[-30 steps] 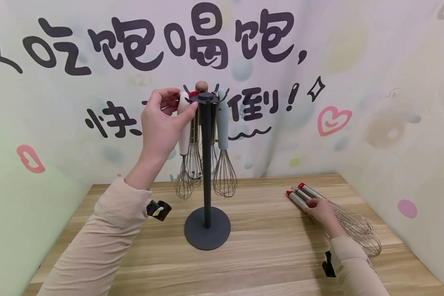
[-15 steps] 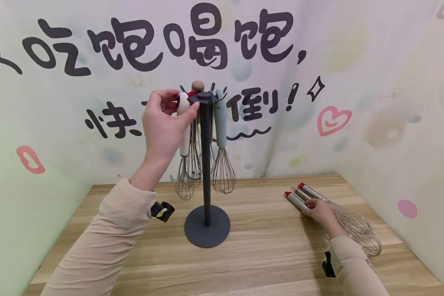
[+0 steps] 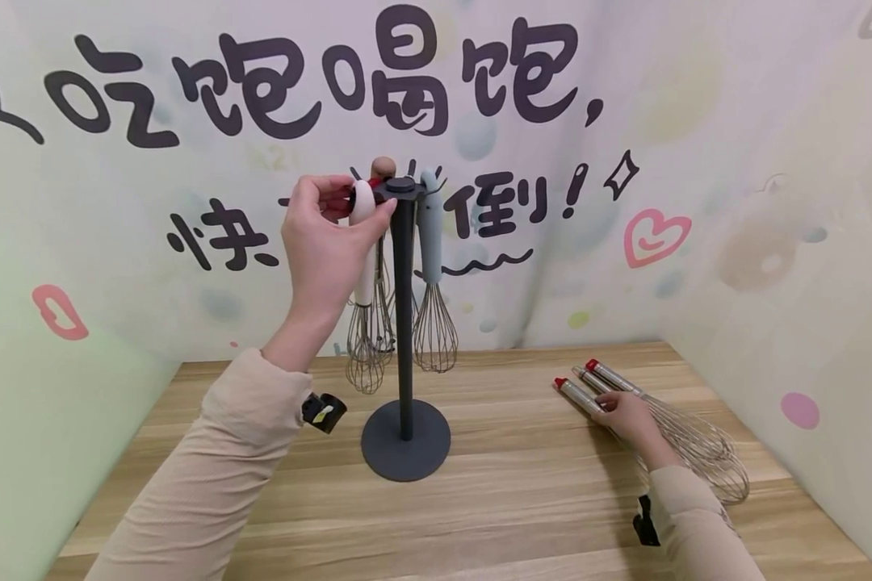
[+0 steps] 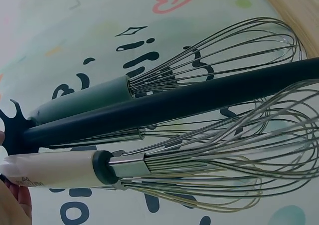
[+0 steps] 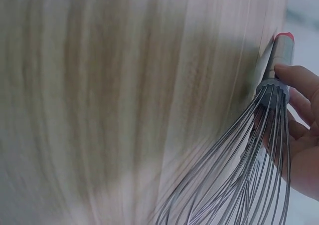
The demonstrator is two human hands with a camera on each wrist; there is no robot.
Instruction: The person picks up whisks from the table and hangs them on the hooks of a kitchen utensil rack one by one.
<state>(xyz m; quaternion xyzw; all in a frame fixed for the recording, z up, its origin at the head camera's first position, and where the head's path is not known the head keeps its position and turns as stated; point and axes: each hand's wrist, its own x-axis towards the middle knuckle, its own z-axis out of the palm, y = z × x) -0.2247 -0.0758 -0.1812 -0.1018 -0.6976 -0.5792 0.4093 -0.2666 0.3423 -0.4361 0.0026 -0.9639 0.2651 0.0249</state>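
Observation:
A dark grey whisk stand (image 3: 404, 339) rises from a round base, with several whisks hanging from its hooked top. At that top my left hand (image 3: 327, 242) pinches the white-handled whisk (image 3: 364, 282) near its upper end, thumb against the hooked disc. On the stand's right hangs a light blue-handled whisk (image 3: 430, 242). Behind are a wooden-ended whisk (image 3: 383, 166) and a red-topped one, partly hidden. At the right, my right hand (image 3: 630, 421) grips the steel handle of a red-tipped whisk (image 3: 576, 394); the right wrist view shows its wires (image 5: 239, 170) fanning out.
Two more steel whisks (image 3: 610, 376) lie beside the right hand on the wooden table (image 3: 509, 500), their wire heads overlapping toward the right edge. A printed wall (image 3: 698, 161) stands close behind the stand, and side walls flank the table.
The stand's top has turned a little and its base shifted slightly back; the blue and wooden-ended whisks moved left. My left hand moved slightly right. The gripped steel whisk's handle end swung slightly left.

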